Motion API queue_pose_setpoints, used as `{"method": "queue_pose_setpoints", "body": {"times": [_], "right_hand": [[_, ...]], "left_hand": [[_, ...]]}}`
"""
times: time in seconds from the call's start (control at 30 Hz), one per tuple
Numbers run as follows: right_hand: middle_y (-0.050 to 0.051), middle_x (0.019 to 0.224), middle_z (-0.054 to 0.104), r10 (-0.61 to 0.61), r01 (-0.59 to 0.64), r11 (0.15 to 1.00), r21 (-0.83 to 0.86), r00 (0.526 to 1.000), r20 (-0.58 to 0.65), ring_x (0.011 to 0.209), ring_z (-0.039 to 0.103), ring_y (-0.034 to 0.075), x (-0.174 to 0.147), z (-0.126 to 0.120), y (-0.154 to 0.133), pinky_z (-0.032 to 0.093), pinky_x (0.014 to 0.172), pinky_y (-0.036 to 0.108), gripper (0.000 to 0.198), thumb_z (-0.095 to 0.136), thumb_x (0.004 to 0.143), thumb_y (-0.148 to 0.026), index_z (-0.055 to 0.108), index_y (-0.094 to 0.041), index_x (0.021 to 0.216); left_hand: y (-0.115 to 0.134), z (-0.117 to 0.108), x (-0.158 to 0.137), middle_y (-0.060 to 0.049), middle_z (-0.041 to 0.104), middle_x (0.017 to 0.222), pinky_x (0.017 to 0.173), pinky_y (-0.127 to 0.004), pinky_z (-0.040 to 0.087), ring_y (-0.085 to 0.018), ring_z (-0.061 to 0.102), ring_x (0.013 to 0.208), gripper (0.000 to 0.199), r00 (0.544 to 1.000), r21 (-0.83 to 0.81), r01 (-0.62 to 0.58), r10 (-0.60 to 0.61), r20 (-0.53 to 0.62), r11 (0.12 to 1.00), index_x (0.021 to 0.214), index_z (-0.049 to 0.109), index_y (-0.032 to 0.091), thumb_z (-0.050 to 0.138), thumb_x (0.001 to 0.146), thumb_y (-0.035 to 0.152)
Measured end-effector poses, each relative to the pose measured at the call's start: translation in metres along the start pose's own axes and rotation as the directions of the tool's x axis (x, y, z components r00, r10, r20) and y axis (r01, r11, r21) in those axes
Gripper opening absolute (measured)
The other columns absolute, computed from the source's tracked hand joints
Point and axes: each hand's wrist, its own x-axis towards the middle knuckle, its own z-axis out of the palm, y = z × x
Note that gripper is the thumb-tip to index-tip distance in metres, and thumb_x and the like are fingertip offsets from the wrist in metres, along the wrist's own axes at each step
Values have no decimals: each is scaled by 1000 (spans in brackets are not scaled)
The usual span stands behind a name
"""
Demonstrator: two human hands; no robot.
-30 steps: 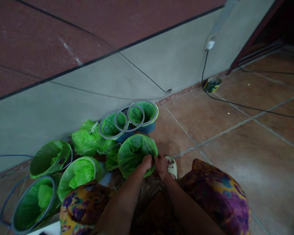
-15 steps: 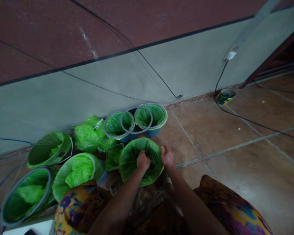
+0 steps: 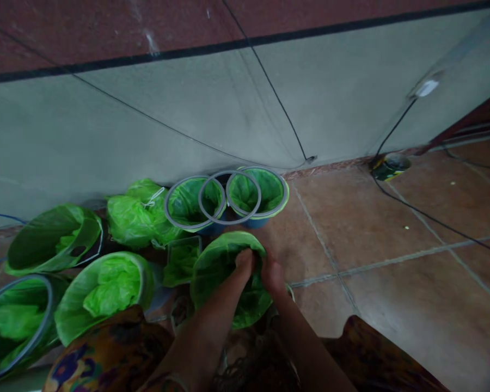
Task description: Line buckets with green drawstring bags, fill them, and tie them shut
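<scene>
Left hand [image 3: 245,261] and right hand [image 3: 273,274] now closer together at right rim of round, green-plastic-lined bin [image 3: 217,257]; work centres there; cannot tell either grip's opening or hold.

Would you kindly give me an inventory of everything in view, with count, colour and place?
Bin at the hands: one, green-lined, front centre
Wall-side bins: two, blue with green liners, against the wall
Loose ring: one, grey, across those two
Plastic bundle: one, bright green, left of them
Small container: one, green inside, left of centre
Left-hand bins: three, green-lined, left side
Tin: one, dark green and yellow, floor at right
Wall fitting: one, white, upper right
Cables: several, black and blue, wall and floor
Wall: one, maroon over pale grey, behind
Floor: one, brown tiles, right
Patterned clothing: multicoloured, bottom edge
Left hand: one, inside the bin
Right hand: one, at its right rim
</scene>
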Motion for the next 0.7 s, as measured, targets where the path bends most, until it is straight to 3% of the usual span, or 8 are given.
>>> {"method": "queue_pose_setpoints", "body": {"times": [0.1,0.27,0.4,0.5,0.57,0.63,0.7], "right_hand": [[15,112,69,54,-54,998,-28,999,0,96,68,24,-8,4,-1,48,83,31,47,30,94,-23,50,-13,135],[16,118,67,38,-40,998,-39,997,-63,105,65,25,-18,0,-3,48,89,34,45,37,94,-26,52,-13,134],[16,122,64,-140,135,990,-38,965,-219,117,56,26,-8,-13,-18,43,100,40,40,39,95,-33,62,-12,120],[13,112,68,-317,316,948,-35,932,-173,110,59,23,11,-15,-38,44,99,36,35,39,96,-29,70,-16,104],[11,107,70,-375,370,927,-59,921,-109,105,60,22,25,-9,-49,44,98,35,33,40,95,-25,71,-15,101],[11,105,72,-382,376,921,-101,923,-45,103,61,22,36,-2,-54,44,97,34,32,42,94,-22,72,-15,102],[10,107,72,-360,360,922,-142,933,31,103,62,21,44,6,-55,45,96,32,31,43,93,-20,71,-16,106]], "left_hand": [[-6,6,-1,-8,65,112,91,-42,53,-20,63,102,28,998,62,-22,18,57,998,108,64,13,62,90,34],[-12,-16,-12,-17,70,87,99,-48,46,-36,64,106,13,995,95,-83,78,54,992,66,67,13,71,77,18],[-15,-45,-40,-21,69,85,98,-51,44,-40,64,104,15,996,129,-88,84,40,988,64,66,14,67,78,20],[-8,-67,-62,-16,71,91,100,-42,43,-31,65,103,16,989,104,-114,123,-87,988,78,70,16,59,86,26],[1,-82,-69,-12,70,100,100,-36,43,-25,64,102,23,935,90,-185,204,-289,979,95,70,18,50,92,29],[10,-98,-66,-11,68,110,101,-36,41,-23,60,107,30,831,189,-289,344,-437,939,109,68,19,43,96,29],[14,-113,-56,-9,67,116,103,-39,39,-24,57,112,30,768,385,-366,508,-389,847,114,67,21,45,96,29]]}}
